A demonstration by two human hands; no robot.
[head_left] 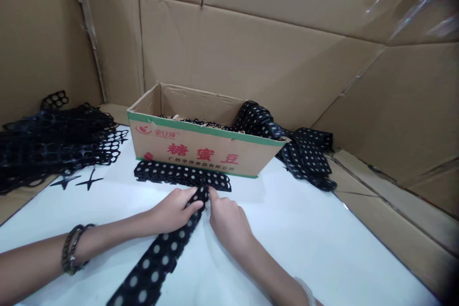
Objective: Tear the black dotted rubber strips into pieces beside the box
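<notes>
A long black strip (165,254) with rows of pale dots runs from the bottom edge of the view up to my hands. My left hand (175,211) grips it near its far end, thumb on top. My right hand (229,222) has its index fingertip at the strip's right edge; the other fingers are curled and the thumb is hidden. Just beyond the fingertips lies a flat stack of dotted black strips (172,172), touching or nearly touching the held strip's end. Behind it stands a cardboard box (195,141) with green-taped edges and red lettering.
Black honeycomb-like mesh (53,143) is heaped at the left, with star-shaped black scraps (89,180) beside it. More dotted strips (304,153) hang over the box's right end onto the white table (308,234). Cardboard walls (251,33) enclose the back and sides.
</notes>
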